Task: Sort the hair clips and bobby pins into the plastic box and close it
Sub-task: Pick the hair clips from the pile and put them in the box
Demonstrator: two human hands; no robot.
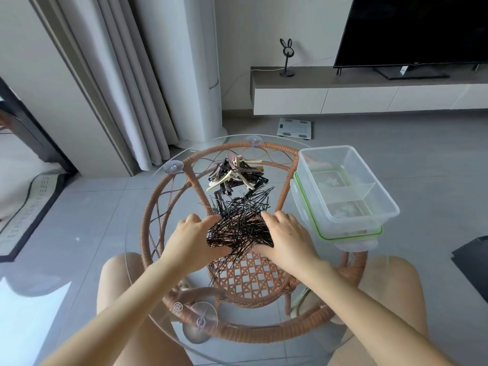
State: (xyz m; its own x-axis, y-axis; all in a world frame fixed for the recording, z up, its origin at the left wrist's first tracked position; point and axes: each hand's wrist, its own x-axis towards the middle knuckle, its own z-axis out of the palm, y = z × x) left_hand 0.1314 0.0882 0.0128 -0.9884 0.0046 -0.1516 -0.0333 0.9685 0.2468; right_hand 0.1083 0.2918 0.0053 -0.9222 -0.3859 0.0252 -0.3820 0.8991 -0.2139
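A tangled heap of black bobby pins (241, 220) lies on the round glass table top (148, 207). My left hand (191, 237) and my right hand (286, 236) cup the near part of the heap from either side, fingers curled into the pins. Beyond the heap lies a smaller pile of hair clips (235, 171), some gold, some pink, some dark. At the table's right edge stands an open clear plastic box (380, 196) with a divider and two empty compartments. It rests on its green-rimmed lid (343, 237).
The glass top sits on a rattan frame (169, 204) with suction cups. My bare knees are under the table's near edge. On the floor behind are a bathroom scale (294, 128), a curtain, a white column and a TV cabinet.
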